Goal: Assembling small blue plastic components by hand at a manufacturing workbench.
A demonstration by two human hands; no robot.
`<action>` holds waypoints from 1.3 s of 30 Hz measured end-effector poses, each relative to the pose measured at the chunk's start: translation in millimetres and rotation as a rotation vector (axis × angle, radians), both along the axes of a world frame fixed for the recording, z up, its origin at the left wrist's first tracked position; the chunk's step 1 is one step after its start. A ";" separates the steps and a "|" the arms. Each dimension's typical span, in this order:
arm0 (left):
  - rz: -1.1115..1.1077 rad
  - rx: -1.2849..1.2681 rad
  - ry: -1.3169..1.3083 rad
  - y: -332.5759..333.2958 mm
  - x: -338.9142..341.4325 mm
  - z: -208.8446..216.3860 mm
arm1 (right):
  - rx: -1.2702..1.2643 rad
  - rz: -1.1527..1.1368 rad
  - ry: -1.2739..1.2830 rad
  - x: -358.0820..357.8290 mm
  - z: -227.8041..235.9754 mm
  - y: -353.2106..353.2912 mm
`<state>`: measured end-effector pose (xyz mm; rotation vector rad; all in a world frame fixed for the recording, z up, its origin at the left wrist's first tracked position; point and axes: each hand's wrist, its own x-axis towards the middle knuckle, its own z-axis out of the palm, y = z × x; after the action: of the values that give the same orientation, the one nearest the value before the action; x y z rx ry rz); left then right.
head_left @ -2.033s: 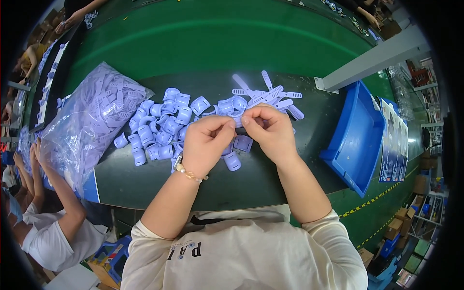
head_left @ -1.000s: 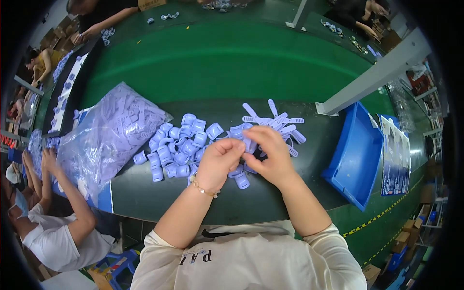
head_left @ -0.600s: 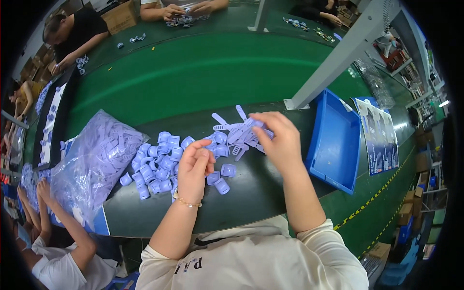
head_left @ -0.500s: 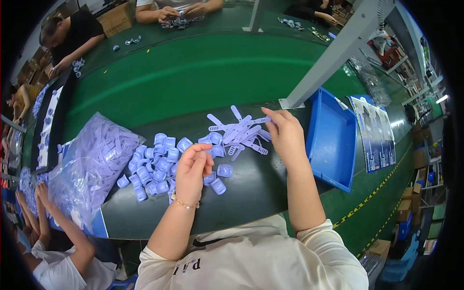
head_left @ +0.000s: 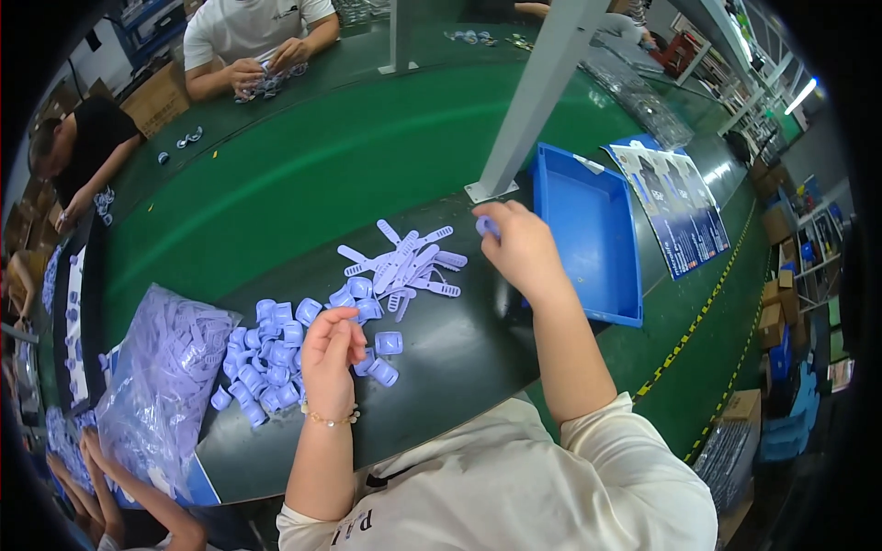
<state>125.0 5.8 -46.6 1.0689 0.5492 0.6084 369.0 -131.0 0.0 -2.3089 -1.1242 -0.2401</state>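
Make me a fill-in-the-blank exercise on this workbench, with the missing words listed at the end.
1. The bracelet circles the person's ____ wrist.
2. A purple piece is at the fingertips of the person's ____ hand.
3. The tray is coloured ____.
4. From the person's side, the bag lies to the ____ of the curved pieces.

Missing words: left; right; blue; left.

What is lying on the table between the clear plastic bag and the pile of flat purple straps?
In the head view, a heap of curved purple pieces lies between the clear bag and the flat straps.
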 end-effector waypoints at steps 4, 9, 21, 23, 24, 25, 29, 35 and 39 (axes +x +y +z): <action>-0.001 -0.001 -0.024 2.7 -0.2 -2.6 | 0.078 -0.146 -0.050 16.5 18.8 -28.1; -0.024 0.000 -0.018 0.0 4.1 1.2 | -0.116 -0.323 -0.079 48.6 9.1 -83.5; 0.078 0.388 0.129 0.5 4.8 -4.7 | 0.046 0.219 -0.047 -40.6 14.5 -17.9; 0.196 1.144 0.334 7.9 6.8 1.1 | -0.079 0.251 0.035 -49.7 -3.8 -6.3; 0.205 1.143 0.349 7.2 4.1 5.0 | -0.078 0.266 0.042 -51.5 -10.7 -2.9; 0.115 1.208 0.359 4.1 3.0 8.5 | -0.142 0.234 0.049 -53.1 -16.7 -0.3; -0.024 1.335 0.466 1.5 -3.8 11.5 | -0.224 0.218 0.031 -55.9 -28.2 9.1; -0.018 1.412 0.611 -5.1 0.1 3.6 | -0.231 0.201 -0.009 -50.8 -32.9 11.2; -0.026 1.471 0.598 -6.4 2.4 -0.5 | -0.204 0.219 -0.015 -51.3 -30.2 13.1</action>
<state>127.4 -0.6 -47.0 2.6971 0.5617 0.6395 317.6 -117.9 -30.1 -2.3349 -1.4553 -0.0614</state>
